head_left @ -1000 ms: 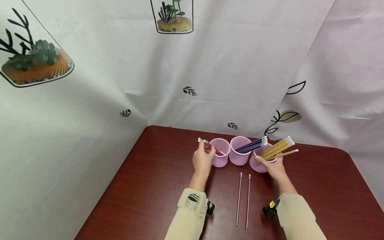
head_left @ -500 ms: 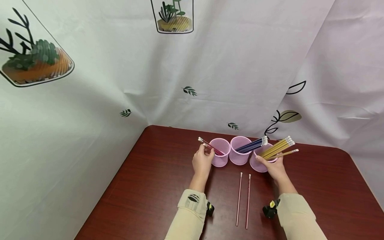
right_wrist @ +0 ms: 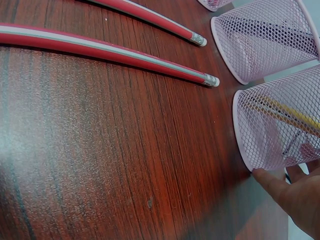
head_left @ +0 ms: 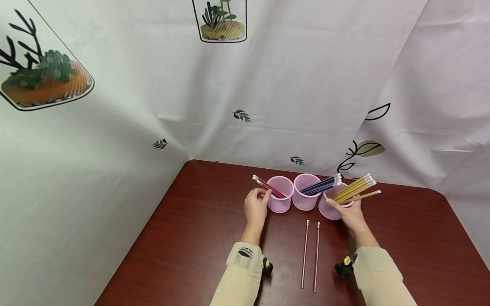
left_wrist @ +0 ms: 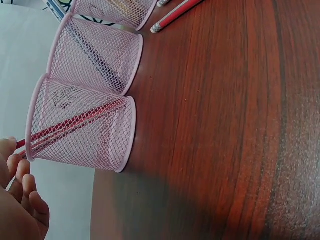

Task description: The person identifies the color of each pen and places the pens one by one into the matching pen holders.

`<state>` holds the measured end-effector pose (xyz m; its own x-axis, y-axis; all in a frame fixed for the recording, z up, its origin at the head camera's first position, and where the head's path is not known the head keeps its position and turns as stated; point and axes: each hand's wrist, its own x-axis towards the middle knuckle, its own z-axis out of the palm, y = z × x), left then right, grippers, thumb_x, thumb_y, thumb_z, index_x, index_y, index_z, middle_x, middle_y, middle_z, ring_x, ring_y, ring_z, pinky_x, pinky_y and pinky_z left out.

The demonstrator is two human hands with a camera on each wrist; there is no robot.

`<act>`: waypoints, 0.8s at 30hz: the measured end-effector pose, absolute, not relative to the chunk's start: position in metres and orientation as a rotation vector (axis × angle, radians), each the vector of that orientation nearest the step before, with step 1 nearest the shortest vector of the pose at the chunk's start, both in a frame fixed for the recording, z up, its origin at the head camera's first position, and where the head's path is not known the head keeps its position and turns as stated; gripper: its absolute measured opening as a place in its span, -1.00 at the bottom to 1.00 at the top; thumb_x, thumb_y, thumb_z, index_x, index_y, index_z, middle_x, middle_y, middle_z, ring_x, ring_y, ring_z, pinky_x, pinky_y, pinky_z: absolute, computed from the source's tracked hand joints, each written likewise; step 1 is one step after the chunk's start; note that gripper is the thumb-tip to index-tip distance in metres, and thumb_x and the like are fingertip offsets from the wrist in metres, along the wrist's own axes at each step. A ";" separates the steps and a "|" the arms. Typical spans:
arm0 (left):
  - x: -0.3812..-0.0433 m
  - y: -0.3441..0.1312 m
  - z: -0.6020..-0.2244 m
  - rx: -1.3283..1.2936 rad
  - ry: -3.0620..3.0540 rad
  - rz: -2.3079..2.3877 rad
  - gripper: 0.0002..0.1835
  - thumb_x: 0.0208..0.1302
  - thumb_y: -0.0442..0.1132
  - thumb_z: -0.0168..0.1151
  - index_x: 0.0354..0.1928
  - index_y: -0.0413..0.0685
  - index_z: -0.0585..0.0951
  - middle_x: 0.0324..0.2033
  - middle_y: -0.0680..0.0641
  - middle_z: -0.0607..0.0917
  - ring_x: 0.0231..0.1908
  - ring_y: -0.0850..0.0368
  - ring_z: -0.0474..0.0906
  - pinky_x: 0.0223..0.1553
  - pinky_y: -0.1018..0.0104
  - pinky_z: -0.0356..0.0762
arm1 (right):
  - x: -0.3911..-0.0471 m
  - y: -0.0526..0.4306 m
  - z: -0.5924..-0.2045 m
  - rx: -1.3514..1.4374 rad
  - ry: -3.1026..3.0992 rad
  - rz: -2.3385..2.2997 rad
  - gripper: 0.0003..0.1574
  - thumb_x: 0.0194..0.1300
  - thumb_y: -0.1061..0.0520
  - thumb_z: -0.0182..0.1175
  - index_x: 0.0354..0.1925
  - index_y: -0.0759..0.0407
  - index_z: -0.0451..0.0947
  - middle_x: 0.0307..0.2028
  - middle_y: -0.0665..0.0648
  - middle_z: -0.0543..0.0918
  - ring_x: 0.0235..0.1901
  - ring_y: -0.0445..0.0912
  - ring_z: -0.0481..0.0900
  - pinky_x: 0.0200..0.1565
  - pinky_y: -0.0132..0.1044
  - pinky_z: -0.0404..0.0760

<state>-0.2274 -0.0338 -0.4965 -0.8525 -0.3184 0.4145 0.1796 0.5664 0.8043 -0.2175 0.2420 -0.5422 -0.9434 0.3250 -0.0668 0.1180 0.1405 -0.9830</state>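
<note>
In the head view my left hand (head_left: 255, 208) is at the rim of the left pink mesh pencil cup (head_left: 279, 205). Several red pencils (head_left: 269, 187) lean leftward in it, white erasers up. Seen from the left wrist, the thumb and loosely bent fingers (left_wrist: 41, 207) are beside the pencils' upper ends, with a gap between them; light contact cannot be ruled out. My right hand (head_left: 351, 214) holds the right pencil cup (head_left: 330, 211), thumb in front and fingers behind, partly hidden. Yellow pencils (head_left: 354, 189) lean rightward in that cup, one lower than the bunch.
Between these stands a middle pencil cup (head_left: 305, 203) with dark blue pencils (head_left: 321, 185), close against its neighbours. Two red pencils, one on the left (head_left: 305, 255) and one on the right (head_left: 316, 257), lie on the brown table (head_left: 183, 238). A patterned white cloth (head_left: 306, 85) hangs behind.
A red pencil by my left fingers has settled against the others in the left cup. My left hand and that cup have shifted slightly left. The right hand has stayed in place.
</note>
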 end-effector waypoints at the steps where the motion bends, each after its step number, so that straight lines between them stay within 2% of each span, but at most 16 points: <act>1: -0.227 -0.033 -0.496 0.117 -2.271 -1.238 -0.77 0.07 -0.10 0.36 -0.58 -0.05 0.61 -0.64 0.09 0.54 -0.58 0.21 0.47 -0.52 0.31 0.42 | -0.220 0.245 -0.547 -0.433 -2.244 1.909 0.25 -0.04 -0.12 0.42 0.33 -0.01 -0.23 0.24 0.22 0.17 0.16 -0.07 0.22 0.20 -0.31 0.17; 5: -0.224 -0.028 -0.492 0.023 -2.222 -1.179 -0.72 0.10 -0.08 0.31 -0.67 0.00 0.56 -0.76 0.15 0.50 -0.72 0.31 0.36 -0.66 0.38 0.30 | -0.226 0.252 -0.560 -0.413 -2.236 1.907 0.23 -0.04 -0.13 0.42 0.33 -0.07 -0.20 0.24 0.20 0.17 0.15 -0.10 0.22 0.20 -0.34 0.15; 8: -0.221 -0.021 -0.491 -0.199 -2.205 -1.115 -0.72 0.09 -0.14 0.31 -0.72 0.02 0.56 -0.82 0.16 0.49 -0.77 0.35 0.30 -0.71 0.45 0.23 | -0.221 0.246 -0.545 -0.421 -2.238 1.908 0.22 -0.01 -0.06 0.41 0.34 0.01 -0.21 0.25 0.23 0.17 0.16 -0.07 0.22 0.21 -0.32 0.15; 13: -0.212 -0.006 -0.493 -0.507 -2.384 -1.044 -0.76 0.07 -0.13 0.30 -0.70 0.06 0.59 -0.79 0.20 0.49 -0.72 0.43 0.30 -0.66 0.55 0.22 | -0.208 0.231 -0.515 -0.458 -2.232 1.960 0.18 0.06 0.04 0.38 0.34 0.13 -0.25 0.26 0.26 0.12 0.19 0.00 0.16 0.25 -0.20 0.10; 16: -0.209 0.004 -0.497 -0.526 -2.570 -1.039 -0.80 0.08 -0.08 0.26 -0.63 0.09 0.63 -0.73 0.24 0.51 -0.67 0.46 0.31 -0.60 0.58 0.25 | -0.206 0.229 -0.511 -0.465 -2.229 1.970 0.18 0.06 0.05 0.38 0.34 0.12 -0.25 0.25 0.26 0.12 0.17 -0.03 0.18 0.24 -0.26 0.11; 20: -0.207 0.018 -0.502 -0.493 -2.808 -0.916 -0.81 0.09 -0.02 0.26 -0.58 0.13 0.63 -0.68 0.25 0.53 -0.63 0.41 0.38 -0.59 0.51 0.29 | -0.205 0.230 -0.515 -0.456 -2.205 1.962 0.21 0.02 0.04 0.40 0.33 0.10 -0.24 0.25 0.29 0.15 0.17 -0.01 0.19 0.22 -0.27 0.13; 22: -0.206 0.025 -0.505 -0.457 -2.913 -0.804 -0.77 0.09 0.03 0.26 -0.61 0.15 0.60 -0.69 0.24 0.52 -0.64 0.35 0.40 -0.60 0.45 0.30 | -0.208 0.233 -0.521 -0.451 -2.207 1.961 0.22 0.00 0.00 0.41 0.33 0.09 -0.23 0.25 0.30 0.14 0.18 0.01 0.19 0.23 -0.26 0.13; 24: -0.205 0.031 -0.510 -0.395 -3.001 -0.700 -0.71 0.08 0.08 0.25 -0.67 0.17 0.56 -0.73 0.23 0.49 -0.65 0.29 0.41 -0.63 0.39 0.30 | -0.213 0.239 -0.535 -0.435 -2.218 1.944 0.23 -0.02 -0.06 0.42 0.33 0.03 -0.22 0.24 0.28 0.15 0.17 -0.03 0.20 0.18 -0.38 0.17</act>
